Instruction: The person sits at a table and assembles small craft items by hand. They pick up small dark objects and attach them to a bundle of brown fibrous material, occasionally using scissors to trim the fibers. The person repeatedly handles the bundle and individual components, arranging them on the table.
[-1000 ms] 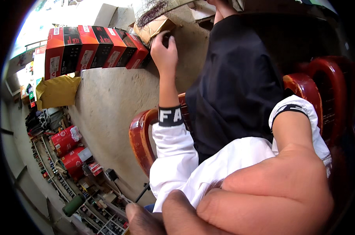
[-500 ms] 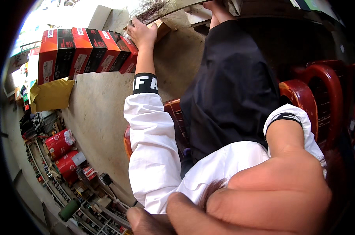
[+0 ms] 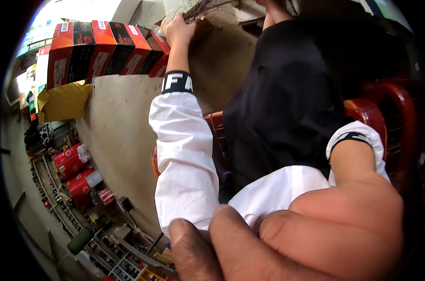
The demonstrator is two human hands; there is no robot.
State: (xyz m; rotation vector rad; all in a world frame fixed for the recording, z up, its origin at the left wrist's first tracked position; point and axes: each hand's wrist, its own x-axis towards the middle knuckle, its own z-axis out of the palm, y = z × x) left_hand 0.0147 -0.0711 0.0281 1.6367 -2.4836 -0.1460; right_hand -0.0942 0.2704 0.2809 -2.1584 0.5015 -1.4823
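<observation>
At the top, my left hand [image 3: 179,29] is closed at the near end of a bundle of thin dark strands [image 3: 201,10], which fan out to the right. Its fingertips are partly hidden. Large and close at the lower right is my right hand [image 3: 320,229], raised with its fingers bent to the left. The fingertips run out of the picture at the bottom, so what they grip is hidden. A small bit of reddish-brown hair [image 3: 257,223] shows beside those fingers, in front of my white shirt.
Red-and-black boxes [image 3: 100,49] stand in a row left of my left forearm, with a yellow sheet [image 3: 64,101] below them. Red containers [image 3: 72,161] and cluttered racks [image 3: 123,260] fill the lower left. I sit on a reddish wooden chair [image 3: 365,114]; a person's bare lower legs [image 3: 275,14] show at the top.
My left hand has shifted up and right in the picture, and the strands now spread from it. My right hand has moved slightly right, and less of the hair beside it shows.
</observation>
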